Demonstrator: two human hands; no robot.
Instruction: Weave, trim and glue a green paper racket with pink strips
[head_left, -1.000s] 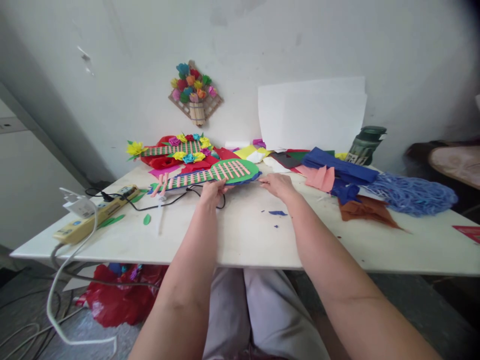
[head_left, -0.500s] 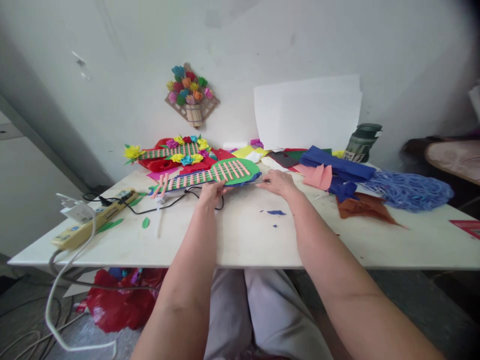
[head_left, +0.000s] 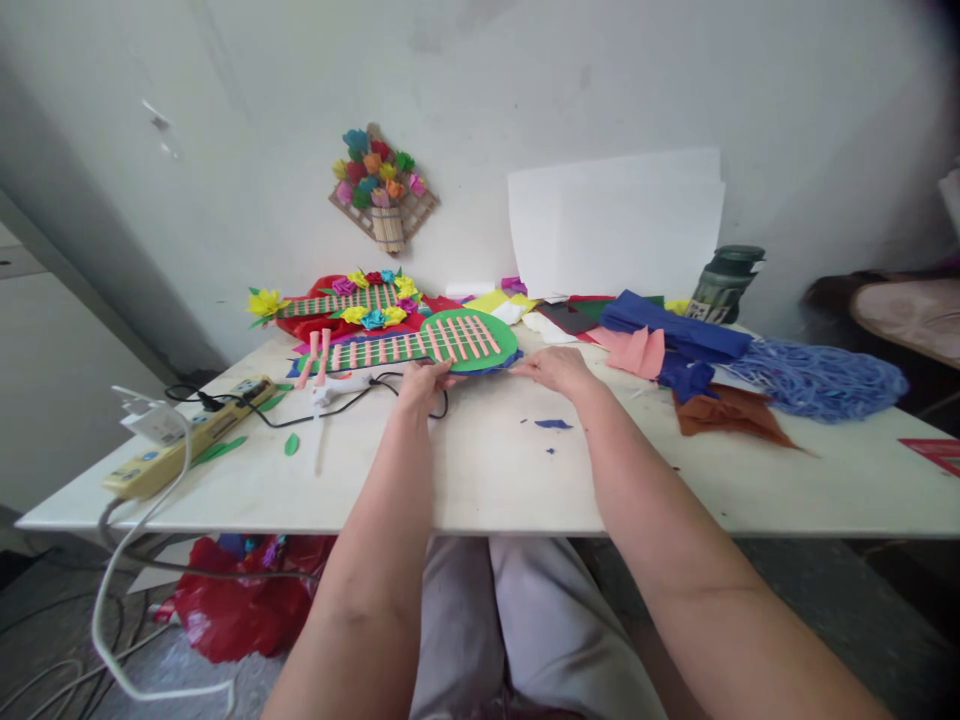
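Observation:
A green paper guitar [head_left: 484,330] with pink strips laid across white strings and blue paper at its rim is held slightly above the white table. My left hand [head_left: 426,380] is closed on its near edge, where the neck meets the rounded body. At the body's right end, the fingertips of my right hand [head_left: 555,368] are pinched together at the blue paper edging [head_left: 513,360]. What lies between those fingertips is too small to see clearly. Under the neck lies a white glue gun [head_left: 341,388] with a black cord.
Behind stands a similar flowered guitar [head_left: 337,302]. To the right are blue crepe paper [head_left: 671,328], pink paper [head_left: 637,352], brown paper [head_left: 731,415], blue yarn [head_left: 825,380] and a dark bottle [head_left: 724,285]. A power strip [head_left: 187,440] lies left; blue scraps [head_left: 553,425] lie in front.
The guitar has tilted so its face shows more toward me, and its pegs at the left have risen. My right fingertips have shifted slightly at the edging; my left hand keeps its grip.

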